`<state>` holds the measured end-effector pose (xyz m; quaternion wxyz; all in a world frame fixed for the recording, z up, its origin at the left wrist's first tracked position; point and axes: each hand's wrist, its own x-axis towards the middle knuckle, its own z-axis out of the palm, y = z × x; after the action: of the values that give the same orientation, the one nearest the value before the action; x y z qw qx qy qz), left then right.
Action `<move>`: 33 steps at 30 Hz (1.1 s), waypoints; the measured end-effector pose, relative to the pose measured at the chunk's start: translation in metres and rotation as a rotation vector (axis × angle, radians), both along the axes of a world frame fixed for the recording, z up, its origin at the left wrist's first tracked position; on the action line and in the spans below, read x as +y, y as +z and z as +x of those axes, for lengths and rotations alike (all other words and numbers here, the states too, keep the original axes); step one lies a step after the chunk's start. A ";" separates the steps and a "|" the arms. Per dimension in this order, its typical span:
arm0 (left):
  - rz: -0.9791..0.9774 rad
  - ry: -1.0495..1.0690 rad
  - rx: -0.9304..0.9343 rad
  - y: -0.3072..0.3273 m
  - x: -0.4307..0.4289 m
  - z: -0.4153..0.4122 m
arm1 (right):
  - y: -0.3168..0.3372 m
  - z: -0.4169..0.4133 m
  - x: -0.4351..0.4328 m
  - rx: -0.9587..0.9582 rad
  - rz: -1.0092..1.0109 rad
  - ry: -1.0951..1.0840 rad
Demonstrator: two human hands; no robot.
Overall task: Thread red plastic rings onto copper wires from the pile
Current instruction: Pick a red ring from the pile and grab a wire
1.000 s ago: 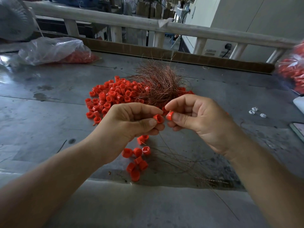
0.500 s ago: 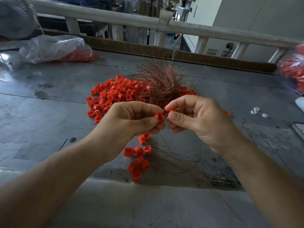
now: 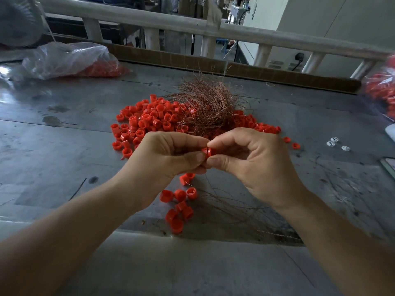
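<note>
So the red ring [image 3: 208, 152] is up off the table, right in the middle of the shot, pinched from both sides. The left hand [image 3: 168, 154] has it between thumb and forefinger, and the right hand [image 3: 252, 163] nips the other end the same way, with the rest of both hands' fingers curled in. It's a short, stubby bright red plastic piece. It might actually be two pressed end to end, and I honestly can't tell if a wire runs through it.

Just behind the hands sits the big pile of rings [image 3: 147, 118], spread flat on the grey table [image 3: 53, 150], with the copper wire bundle [image 3: 210, 103] sitting bushy on its right half. Below the hands there's a small cluster of rings [image 3: 178, 207], and thin loose wires [image 3: 241, 212] trail off to the right of it.

Containers: a clear plastic bag [image 3: 66, 58] lies at far left with more red rings inside, and a second bag [image 3: 382, 90], blurry at the right edge, is full of red ones too. A few white bits [image 3: 337, 144] lie near it.
</note>
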<state>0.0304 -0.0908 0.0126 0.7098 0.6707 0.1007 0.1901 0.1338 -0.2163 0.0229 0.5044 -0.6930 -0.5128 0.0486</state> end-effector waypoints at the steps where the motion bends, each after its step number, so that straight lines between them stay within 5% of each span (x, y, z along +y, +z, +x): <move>1: 0.014 -0.003 0.001 0.000 0.000 0.000 | 0.000 0.000 0.000 0.002 -0.002 -0.005; 11: 0.113 -0.029 0.044 0.001 0.000 -0.003 | 0.000 0.000 -0.001 -0.057 -0.032 -0.024; 26: 0.006 -0.118 0.024 -0.001 0.003 -0.005 | 0.000 -0.004 -0.001 -0.088 0.017 -0.016; 33: -0.068 -0.223 0.029 0.001 0.005 -0.005 | 0.007 0.004 -0.005 0.072 -0.117 0.143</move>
<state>0.0252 -0.0855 0.0135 0.7474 0.6559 0.0423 0.0967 0.1382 -0.2211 0.0297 0.4766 -0.6806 -0.5387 0.1392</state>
